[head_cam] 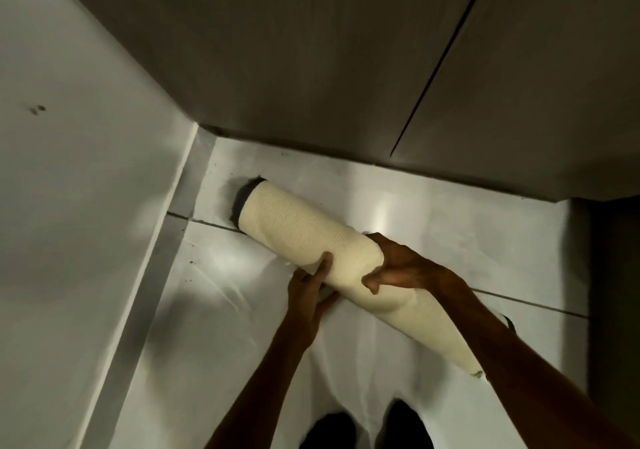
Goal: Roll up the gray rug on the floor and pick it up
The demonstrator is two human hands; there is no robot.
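Observation:
The rug (298,230) is rolled into a long tube with its cream mesh backing outward; gray pile shows only at the far left end. It lies slantwise from upper left to lower right, just above the white floor. My left hand (311,286) grips the roll from below near its middle, thumb pressed on the backing. My right hand (398,265) wraps over the top of the roll right beside it. The lower right end of the roll is partly hidden by my right forearm.
White glossy floor tiles (242,310) lie under the roll. A white wall with a baseboard (152,275) runs along the left. Gray cabinet doors (346,68) stand close behind the roll. My dark shoes (367,428) show at the bottom edge.

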